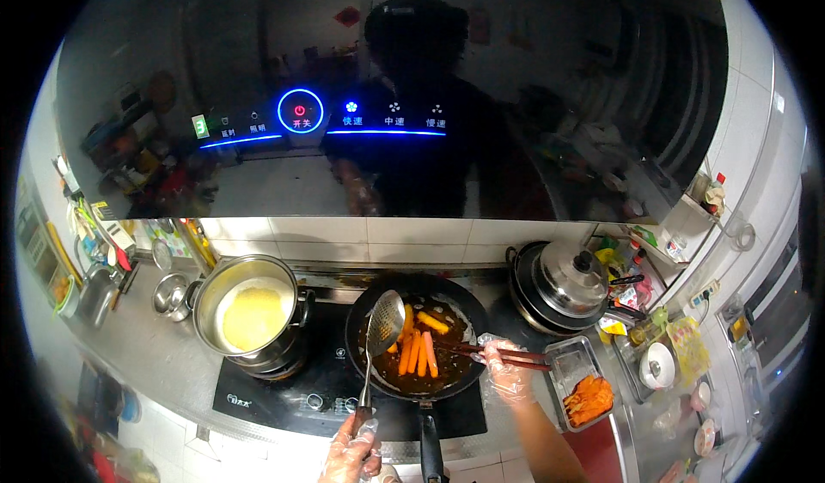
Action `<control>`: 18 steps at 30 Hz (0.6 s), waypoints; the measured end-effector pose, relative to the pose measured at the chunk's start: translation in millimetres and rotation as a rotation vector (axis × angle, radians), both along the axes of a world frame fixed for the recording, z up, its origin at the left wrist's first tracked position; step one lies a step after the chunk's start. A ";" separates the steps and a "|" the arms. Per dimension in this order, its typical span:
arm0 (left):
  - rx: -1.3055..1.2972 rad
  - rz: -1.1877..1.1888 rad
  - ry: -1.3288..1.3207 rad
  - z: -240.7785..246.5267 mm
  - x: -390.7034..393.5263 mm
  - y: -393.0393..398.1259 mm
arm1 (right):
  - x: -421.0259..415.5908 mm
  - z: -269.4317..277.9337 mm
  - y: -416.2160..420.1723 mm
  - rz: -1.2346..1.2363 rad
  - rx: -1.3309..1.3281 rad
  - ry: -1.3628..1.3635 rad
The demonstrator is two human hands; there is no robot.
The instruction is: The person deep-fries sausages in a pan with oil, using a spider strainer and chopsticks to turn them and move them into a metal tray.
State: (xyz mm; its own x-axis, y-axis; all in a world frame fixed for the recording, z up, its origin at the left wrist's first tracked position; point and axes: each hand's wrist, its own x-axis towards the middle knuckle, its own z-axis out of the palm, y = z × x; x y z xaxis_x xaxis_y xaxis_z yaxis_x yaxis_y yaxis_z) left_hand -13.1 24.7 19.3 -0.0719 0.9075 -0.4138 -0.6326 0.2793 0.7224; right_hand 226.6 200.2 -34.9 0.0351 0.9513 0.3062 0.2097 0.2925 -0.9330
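My left hand (353, 451), in a clear plastic glove, grips the handle of a perforated metal skimmer (385, 322). The skimmer's bowl is over the left side of a black frying pan (478, 318). Several orange sticks (422, 354) lie in the pan's dark, bubbling oil, with yellower pieces (433, 322) behind them. A similar glove covers my right hand (506, 370), which holds dark wooden chopsticks (525, 359); their tips reach into the right side of the pan. Just right of this hand, a metal tray (555, 389) holds a pile of orange food (588, 400).
A steel pot (203, 315) with yellow contents stands left on the cooktop (283, 405). Stacked pans with a domed glass lid (573, 280) sit back right. The black range hood (515, 180) overhangs the back. The frying pan's handle (431, 447) points toward me. Metal bowls (172, 296) stand far left.
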 end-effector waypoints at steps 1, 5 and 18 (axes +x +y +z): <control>-0.004 0.000 0.006 -0.4 0.0 0.3 | 1.8 1.1 -0.2 0.022 -0.008 0.012; 0.026 -0.025 0.007 -1.5 -1.3 -0.3 | -13.2 -6.6 0.6 0.141 -0.079 0.151; 0.076 -0.033 -0.037 -7.5 -1.6 -6.3 | -19.4 -23.7 9.4 0.157 -0.082 0.319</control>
State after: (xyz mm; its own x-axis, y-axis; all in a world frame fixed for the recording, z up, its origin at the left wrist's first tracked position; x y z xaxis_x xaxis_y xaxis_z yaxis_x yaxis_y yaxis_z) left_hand -14.7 18.4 11.8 -0.0274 0.9379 -0.3457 -0.6504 0.2459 0.7187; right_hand 207.2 209.7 -58.6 -0.0315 0.9738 0.2254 -0.1374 0.2191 -0.9660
